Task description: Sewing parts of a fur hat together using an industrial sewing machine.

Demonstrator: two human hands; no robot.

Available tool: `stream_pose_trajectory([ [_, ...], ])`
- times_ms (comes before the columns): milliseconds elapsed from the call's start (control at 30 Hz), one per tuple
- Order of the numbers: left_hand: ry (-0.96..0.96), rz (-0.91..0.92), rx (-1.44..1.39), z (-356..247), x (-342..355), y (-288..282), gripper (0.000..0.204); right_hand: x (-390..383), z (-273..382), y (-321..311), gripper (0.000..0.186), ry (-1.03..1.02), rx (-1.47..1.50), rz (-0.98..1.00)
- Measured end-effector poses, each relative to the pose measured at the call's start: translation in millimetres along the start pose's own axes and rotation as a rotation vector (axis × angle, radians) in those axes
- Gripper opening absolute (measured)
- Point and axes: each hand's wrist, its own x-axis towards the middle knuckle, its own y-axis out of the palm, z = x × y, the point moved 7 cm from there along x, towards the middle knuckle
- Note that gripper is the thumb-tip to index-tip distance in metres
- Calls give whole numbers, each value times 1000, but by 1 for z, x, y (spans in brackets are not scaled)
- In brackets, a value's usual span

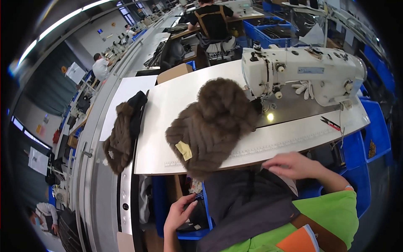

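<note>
Brown fur piece is covering part of the white table; its underside is lying out of sight. Right hand: fingers are overlapping, hiding any contents. Left forearm is running off the lower edge. Left hand is blocking part of the blue bin. Upper edge is cutting off most of a black-shirted co-worker's head.

Head view: seen from the wearer's head through a wide fisheye lens
White table: faced downward and forward, framed near
Pale wall: caught far beyond, toward the upper left
</note>
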Motion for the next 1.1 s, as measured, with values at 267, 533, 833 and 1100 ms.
stream_pose_trajectory([
  [267,351,-74,177,-135,33,-20,23,38,-90,-27,50,333,705,-379],
  [533,1062,15,744,-268,129,81,24,71,-68,-2,55,86,318,-373],
  [833,847,-57,1072,-259,280,102,30,41,-67,-25,54,16,331,-84],
  [1100,584,585,873,-250,332,108,29,76,-90,-53,57,419,481,136],
])
